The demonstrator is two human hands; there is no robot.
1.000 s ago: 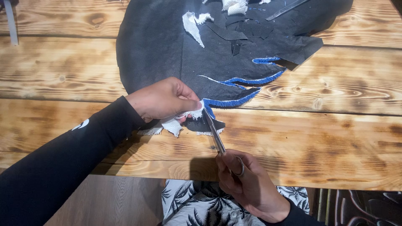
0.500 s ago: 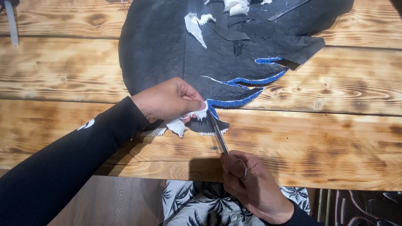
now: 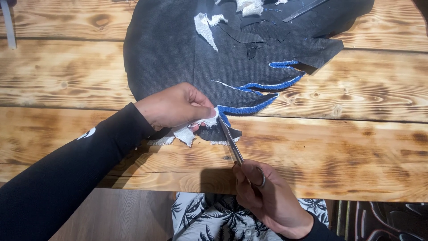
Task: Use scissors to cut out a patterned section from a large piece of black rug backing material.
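Black-sleeved, the left hand (image 3: 176, 107) pinches a frayed white mesh scrap (image 3: 187, 131) at the near edge of the dark fabric piece (image 3: 178, 49) with blue stitching, lying on the wooden table (image 3: 356, 147). Right of it, thin scissors (image 3: 229, 138) meet that edge, gripped by the right hand (image 3: 267, 201), fingers closed through the loops.

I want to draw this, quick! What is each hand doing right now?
Left hand: closed, pinching the white mesh fabric.
Right hand: closed on the scissors.
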